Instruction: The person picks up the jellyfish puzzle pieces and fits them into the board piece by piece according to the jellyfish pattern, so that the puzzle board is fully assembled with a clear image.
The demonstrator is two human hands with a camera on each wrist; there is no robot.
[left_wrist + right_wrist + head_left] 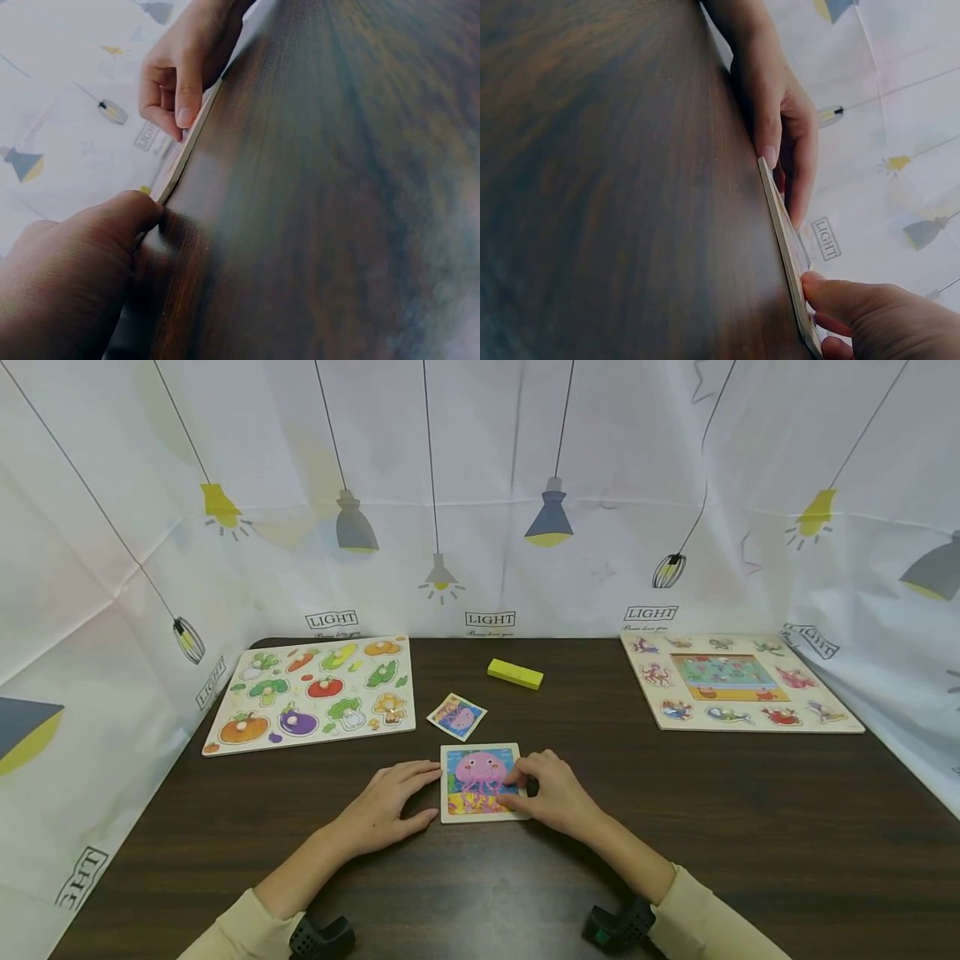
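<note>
A small square jellyfish puzzle [480, 777] with a pale wooden frame lies flat on the table, its pink jellyfish set on blue and yellow. My left hand [390, 802] rests beside it, fingers loosely spread, with fingertips and thumb at the frame's left edge. On the other side, my right hand [553, 793] has its thumb and index finger bent, pinching a piece at the right part of the picture. That hand covers part of the puzzle's right side. In the right wrist view, the thumb [821, 289] touches the top of the puzzle's thin board [784, 244].
Just behind the puzzle lies a small picture card [457, 717]. Farther back is a yellow block [515, 674]. A vegetable peg board [315, 693] lies at the left, a sea-animal board [738, 683] at the right. A lamp-printed cloth [480, 510] hangs behind the table.
</note>
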